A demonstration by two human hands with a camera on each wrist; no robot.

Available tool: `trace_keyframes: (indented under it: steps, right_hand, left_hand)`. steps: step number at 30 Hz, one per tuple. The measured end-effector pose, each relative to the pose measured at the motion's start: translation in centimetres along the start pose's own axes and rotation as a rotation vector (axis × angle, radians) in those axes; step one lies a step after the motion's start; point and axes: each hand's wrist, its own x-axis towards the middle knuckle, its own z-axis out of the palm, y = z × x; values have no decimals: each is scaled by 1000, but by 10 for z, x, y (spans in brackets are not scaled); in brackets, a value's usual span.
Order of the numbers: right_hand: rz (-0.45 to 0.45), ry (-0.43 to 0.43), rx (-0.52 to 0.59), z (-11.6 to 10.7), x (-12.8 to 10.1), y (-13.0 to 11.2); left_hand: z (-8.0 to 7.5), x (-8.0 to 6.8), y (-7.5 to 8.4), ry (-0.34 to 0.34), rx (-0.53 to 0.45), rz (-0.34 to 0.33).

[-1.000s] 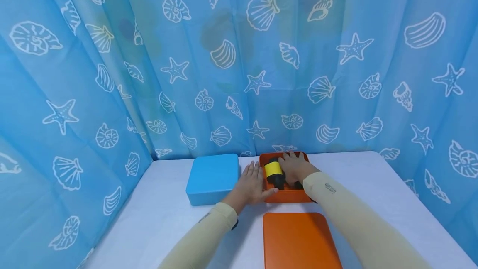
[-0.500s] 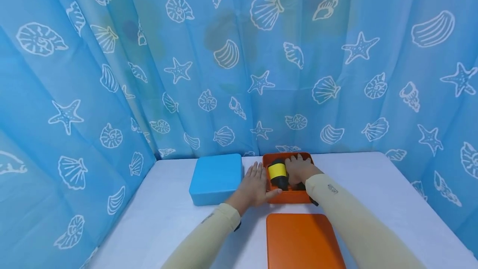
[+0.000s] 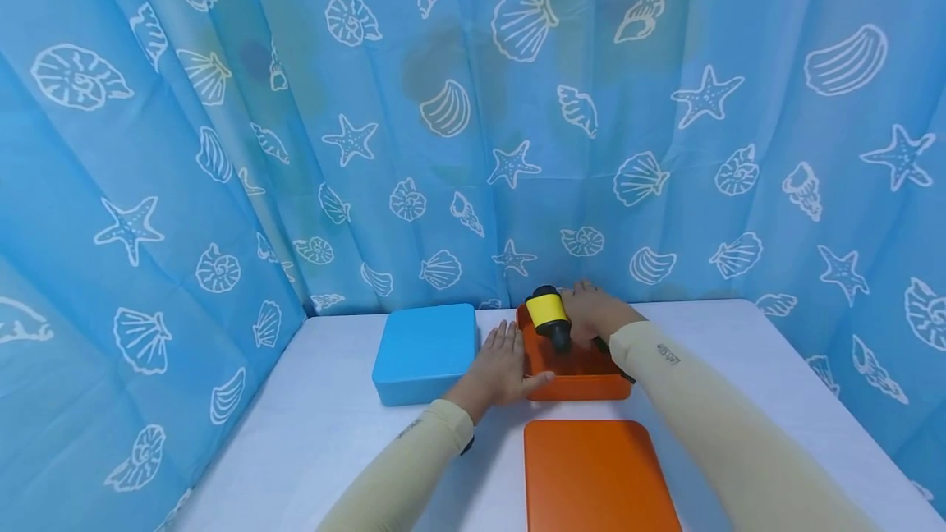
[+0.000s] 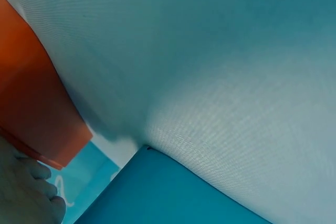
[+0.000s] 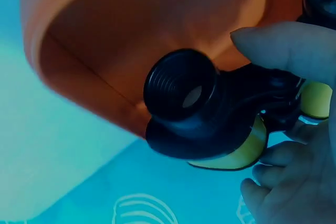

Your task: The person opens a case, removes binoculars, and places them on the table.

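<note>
Binoculars (image 3: 548, 313), black-and-yellow, we grip in our right hand (image 3: 595, 314); our straight-fingered left hand (image 3: 501, 369) should steady the open orange rectangular box (image 3: 580, 389).

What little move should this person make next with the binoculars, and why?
Probably lift the binoculars a little higher, clear of the orange box: the right hand grips them near the middle, the head view shows them overlapping the box's opening, and the left hand lies at its left side.

- Blue curtain (image 3: 473, 162) hung at back and both sides, printed with white shells and starfish
- Folds ran down it
- White table (image 3: 332, 401) stood before it
</note>
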Motion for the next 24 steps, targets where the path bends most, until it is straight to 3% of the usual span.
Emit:
trace_keyframes:
  steps: [7, 12, 24]
  right_hand:
    - [-68, 44, -71, -18, -6, 10]
    - [-44, 66, -42, -25, -14, 30]
    - [14, 57, -60, -11, -33, 77]
  left_hand:
    - [3, 0, -2, -12, -20, -23]
    - [5, 2, -3, 5, -34, -11]
    - [6, 0, -3, -2, 13, -4]
